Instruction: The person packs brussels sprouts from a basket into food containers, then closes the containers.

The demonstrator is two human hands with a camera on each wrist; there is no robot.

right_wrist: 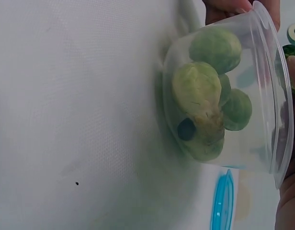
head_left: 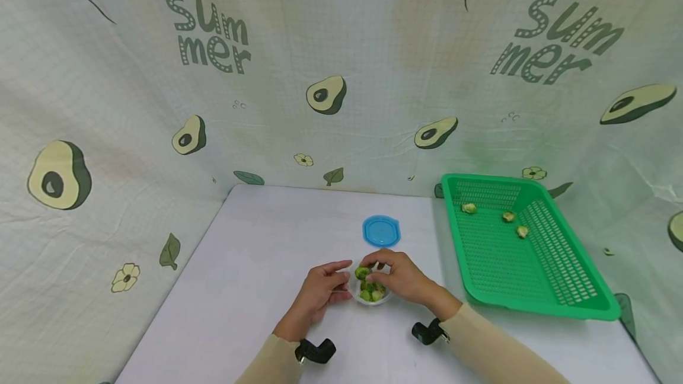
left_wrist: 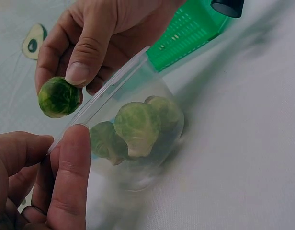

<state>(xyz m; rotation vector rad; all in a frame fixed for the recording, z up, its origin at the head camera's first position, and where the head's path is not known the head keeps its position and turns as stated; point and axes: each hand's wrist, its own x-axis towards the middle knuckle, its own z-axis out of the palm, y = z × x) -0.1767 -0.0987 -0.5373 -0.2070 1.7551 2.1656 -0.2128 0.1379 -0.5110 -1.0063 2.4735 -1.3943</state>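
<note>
I see worktop (head_left: pixel 267 242) spreading wide left of plastic container (right_wrist: pixel 255 153), green basket (head_left: pixel 544 309) edge to right. Left hand (head_left: pixel 322 288) pinches rim; right hand's (head_left: pixel 401 277) fingers clamped on Brussels sprout (left_wrist: pixel 59 97) over upward opening, long axis unclear.

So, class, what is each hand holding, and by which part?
The right hand holds a sprout by its rounded side; the left hand pinches the tub by its rim.

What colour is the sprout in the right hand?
The sprout is green with paler patches, clearest in the left wrist view.
</note>
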